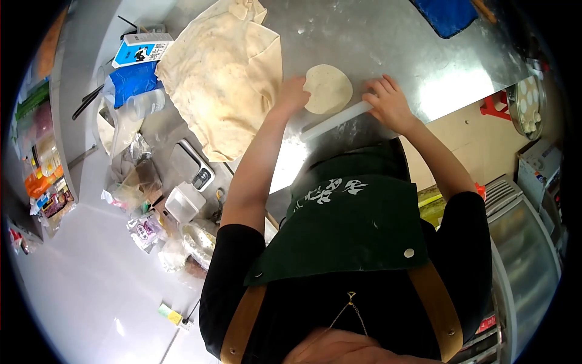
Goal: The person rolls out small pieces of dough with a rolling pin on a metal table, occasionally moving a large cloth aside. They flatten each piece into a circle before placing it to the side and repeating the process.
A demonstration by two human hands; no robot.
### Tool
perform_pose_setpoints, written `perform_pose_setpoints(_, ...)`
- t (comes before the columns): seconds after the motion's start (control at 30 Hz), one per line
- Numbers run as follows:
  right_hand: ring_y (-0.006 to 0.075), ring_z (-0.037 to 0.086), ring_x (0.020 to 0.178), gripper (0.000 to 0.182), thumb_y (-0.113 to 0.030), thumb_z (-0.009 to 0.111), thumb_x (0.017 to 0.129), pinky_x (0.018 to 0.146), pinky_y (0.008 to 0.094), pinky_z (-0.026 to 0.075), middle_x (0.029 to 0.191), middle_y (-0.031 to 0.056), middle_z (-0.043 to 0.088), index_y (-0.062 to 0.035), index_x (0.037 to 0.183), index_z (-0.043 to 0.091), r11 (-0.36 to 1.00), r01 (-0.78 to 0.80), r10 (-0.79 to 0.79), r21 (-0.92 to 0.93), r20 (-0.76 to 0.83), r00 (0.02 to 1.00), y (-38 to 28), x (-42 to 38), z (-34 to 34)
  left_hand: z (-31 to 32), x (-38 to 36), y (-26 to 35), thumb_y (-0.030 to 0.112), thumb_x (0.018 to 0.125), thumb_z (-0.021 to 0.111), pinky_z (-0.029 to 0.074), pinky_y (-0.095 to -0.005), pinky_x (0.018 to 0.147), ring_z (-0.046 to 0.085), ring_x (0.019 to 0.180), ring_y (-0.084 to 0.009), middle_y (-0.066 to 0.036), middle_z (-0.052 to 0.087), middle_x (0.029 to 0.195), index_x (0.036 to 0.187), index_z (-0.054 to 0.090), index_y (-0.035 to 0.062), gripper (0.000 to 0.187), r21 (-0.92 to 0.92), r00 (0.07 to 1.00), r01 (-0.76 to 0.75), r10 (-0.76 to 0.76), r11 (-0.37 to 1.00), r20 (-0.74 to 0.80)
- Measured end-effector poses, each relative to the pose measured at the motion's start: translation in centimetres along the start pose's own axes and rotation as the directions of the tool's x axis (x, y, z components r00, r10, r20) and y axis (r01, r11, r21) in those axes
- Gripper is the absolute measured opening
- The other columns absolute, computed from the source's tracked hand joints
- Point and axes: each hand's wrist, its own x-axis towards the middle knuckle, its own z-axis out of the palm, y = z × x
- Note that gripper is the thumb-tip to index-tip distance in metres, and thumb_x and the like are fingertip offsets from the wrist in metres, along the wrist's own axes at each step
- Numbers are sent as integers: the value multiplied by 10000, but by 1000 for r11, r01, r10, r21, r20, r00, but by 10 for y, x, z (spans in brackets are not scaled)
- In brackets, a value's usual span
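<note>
A flat, round dough wrapper [329, 90] lies on the steel worktop. My left hand [293, 95] has its fingers curled in at the wrapper's left edge, closed on the dough there. A pale rolling pin [334, 122] lies slantwise just below the wrapper. Its upper right end is in my right hand [389, 104], with the thumb side against the pin and the other fingers partly bent. Left of my left hand, a large floury cream cloth [221, 79] is draped in a heap; what it covers is hidden.
Left of the cloth stand a milk carton [143, 50] and a blue packet [132, 82]. Nearer me are a kitchen scale [197, 167], a white plastic tub [185, 202] and several bags. A blue item [447, 15] lies at the far edge. To the right, a round tray [528, 103] holds dough pieces.
</note>
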Motion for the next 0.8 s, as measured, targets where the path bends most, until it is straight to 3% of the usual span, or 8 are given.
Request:
perform_pose_setpoints(0.13, 280, 486, 1164, 376, -221, 777, 690, 1104, 488, 310, 1169, 86, 522, -106, 990, 583, 999, 15, -14, 49, -8, 1000, 13, 33, 14, 2, 0, 0, 135, 786, 641, 504, -383, 793, 639, 945, -366, -231, 661, 1018, 1094, 649, 12, 332, -37, 1000, 15, -15, 999, -23)
perform_pose_setpoints(0.17, 289, 473, 1197, 371, -303, 739, 748, 1102, 492, 308, 1201, 95, 521, -94, 1010, 579, 1000, 2, -3, 27, 34, 999, 16, 40, 19, 2, 1, -1, 129, 792, 636, 501, -376, 787, 643, 925, -346, -218, 668, 1000, 1095, 649, 5, 328, -125, 999, 32, -36, 992, -23)
perform_pose_setpoints(0.33, 316, 413, 1304, 364, -294, 591, 858, 1097, 524, 291, 1378, 149, 463, -62, 1139, 588, 949, -280, 243, -143, -227, 943, 0, 59, 50, 9, 13, -11, 112, 816, 637, 483, -327, 733, 634, 818, -214, -127, 685, 901, 1081, 653, -39, 305, -567, 998, 60, -66, 821, 10)
perform_pose_setpoints(0.37, 324, 404, 1319, 379, -284, 561, 870, 1095, 531, 288, 1407, 162, 448, -52, 1169, 589, 931, -328, 281, -157, -264, 923, -6, 56, 53, 9, 12, -14, 111, 815, 645, 479, -317, 729, 627, 817, -196, -114, 683, 898, 1074, 656, -44, 302, -583, 998, 64, -67, 810, 16)
perform_pose_setpoints(0.47, 334, 400, 1333, 423, -210, 541, 855, 1083, 557, 292, 1430, 182, 431, -39, 1241, 557, 937, -322, 282, -138, -246, 927, -10, 38, 56, 6, 24, -15, 112, 807, 669, 473, -295, 713, 615, 809, -157, -87, 679, 885, 1052, 667, -52, 295, -652, 998, 55, -50, 756, 26)
perform_pose_setpoints(0.53, 345, 403, 1331, 503, -249, 536, 865, 1087, 544, 296, 1437, 189, 425, -41, 1322, 499, 920, -343, 304, -190, -207, 930, -5, 61, 55, 11, 33, -22, 117, 794, 687, 473, -288, 696, 616, 795, -152, -84, 679, 868, 1034, 677, -48, 291, -709, 996, 94, -59, 699, 73)
perform_pose_setpoints(0.63, 350, 377, 1354, 549, -296, 514, 894, 1102, 532, 285, 1471, 183, 391, -43, 1377, 448, 916, -345, 299, -207, -225, 927, 4, 99, 51, 2, 43, -20, 135, 782, 705, 485, -313, 689, 634, 777, -167, -100, 687, 843, 1005, 693, -36, 281, -620, 982, 162, -63, 768, 178)
perform_pose_setpoints(0.8, 342, 393, 1331, 503, -300, 606, 853, 1110, 517, 274, 1426, 169, 436, -58, 1286, 524, 965, -238, 216, -110, -186, 959, -7, 40, 47, 1, 53, -6, 169, 753, 724, 508, -372, 708, 665, 790, -260, -157, 688, 861, 1000, 707, 24, 287, -73, 991, -67, 75, 995, 108)
